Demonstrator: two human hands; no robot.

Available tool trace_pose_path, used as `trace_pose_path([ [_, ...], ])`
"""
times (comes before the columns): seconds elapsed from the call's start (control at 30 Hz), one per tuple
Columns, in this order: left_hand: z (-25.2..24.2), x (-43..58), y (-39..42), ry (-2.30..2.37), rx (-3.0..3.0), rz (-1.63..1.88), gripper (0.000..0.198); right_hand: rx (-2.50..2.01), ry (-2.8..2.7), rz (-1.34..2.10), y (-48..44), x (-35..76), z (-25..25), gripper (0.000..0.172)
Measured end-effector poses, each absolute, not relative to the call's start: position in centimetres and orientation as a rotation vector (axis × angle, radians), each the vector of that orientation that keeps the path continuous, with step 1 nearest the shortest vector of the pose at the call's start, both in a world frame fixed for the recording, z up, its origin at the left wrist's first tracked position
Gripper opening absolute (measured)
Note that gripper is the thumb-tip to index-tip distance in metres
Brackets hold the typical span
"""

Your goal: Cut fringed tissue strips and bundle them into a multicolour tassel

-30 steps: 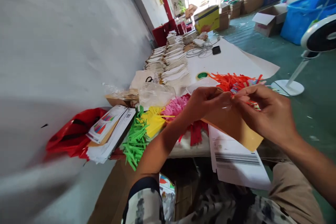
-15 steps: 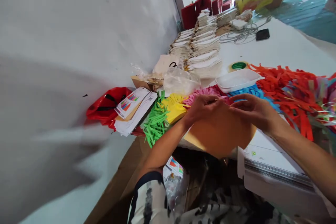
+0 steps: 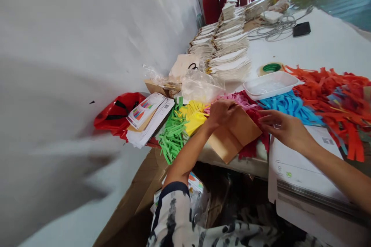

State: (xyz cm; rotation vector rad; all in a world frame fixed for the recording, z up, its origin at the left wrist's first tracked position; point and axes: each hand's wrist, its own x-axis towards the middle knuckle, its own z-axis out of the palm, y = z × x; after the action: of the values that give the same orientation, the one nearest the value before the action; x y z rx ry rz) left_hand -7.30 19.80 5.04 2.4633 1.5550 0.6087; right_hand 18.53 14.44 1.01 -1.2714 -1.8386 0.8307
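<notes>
My left hand (image 3: 222, 113) is closed on the upper edge of a piece of brown kraft paper (image 3: 235, 133), which has a crease across its middle and hangs tilted over the table's front edge. My right hand (image 3: 285, 128) is just right of the paper, apart from it, its fingers stretched toward the dark red paper strips (image 3: 251, 150) with a gap between finger and thumb. Bunches of yellow strips (image 3: 193, 117), green strips (image 3: 172, 135), pink strips (image 3: 239, 99) and blue strips (image 3: 290, 106) lie around both hands.
A white plastic tray (image 3: 271, 85) sits behind the blue strips, near a tape roll (image 3: 271, 68). Orange-red strips (image 3: 333, 92) spread to the right. Stacked paper bundles (image 3: 230, 50) line the wall. A white carton (image 3: 307, 158) stands front right; printed sheets (image 3: 150, 117) lie left.
My right hand has come away from the brown paper to the right. The paper has turned and moved slightly left in my left hand, so its crease shows. The view has shifted a little.
</notes>
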Motion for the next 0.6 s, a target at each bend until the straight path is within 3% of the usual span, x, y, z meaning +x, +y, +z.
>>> trace_pose_path([
  [0.07, 4.8, -7.3, 19.9, 1.595, 2.540, 0.634, 0.039, -1.310, -1.862, 0.706, 13.2, 19.5, 1.3, 0.041],
  [0.2, 4.0, -6.9, 19.7, 1.713, 2.616, 0.719, 0.050, -1.286, -2.001, 0.348, 9.0, 22.6, 1.3, 0.040],
  [0.27, 4.0, -6.9, 19.5, 1.741, 2.637, 0.771, 0.051, -1.204, -2.142, 0.157, 6.3, 24.4, 0.5, 0.049],
  [0.43, 6.1, -7.0, 17.2, 1.639, 2.639, 1.137, 0.046, -1.205, -2.306, 0.130, 0.0, 27.5, -1.7, 0.100],
  [0.5, 6.7, -6.2, 14.7, 1.522, 2.636, 1.203, 0.041, -1.243, -2.311, 0.178, -1.4, 28.1, -1.9, 0.105],
  [0.6, 5.9, -3.8, 9.5, 1.332, 2.544, 1.074, 0.029, -1.273, -2.288, 0.208, -2.1, 29.0, -1.6, 0.096],
])
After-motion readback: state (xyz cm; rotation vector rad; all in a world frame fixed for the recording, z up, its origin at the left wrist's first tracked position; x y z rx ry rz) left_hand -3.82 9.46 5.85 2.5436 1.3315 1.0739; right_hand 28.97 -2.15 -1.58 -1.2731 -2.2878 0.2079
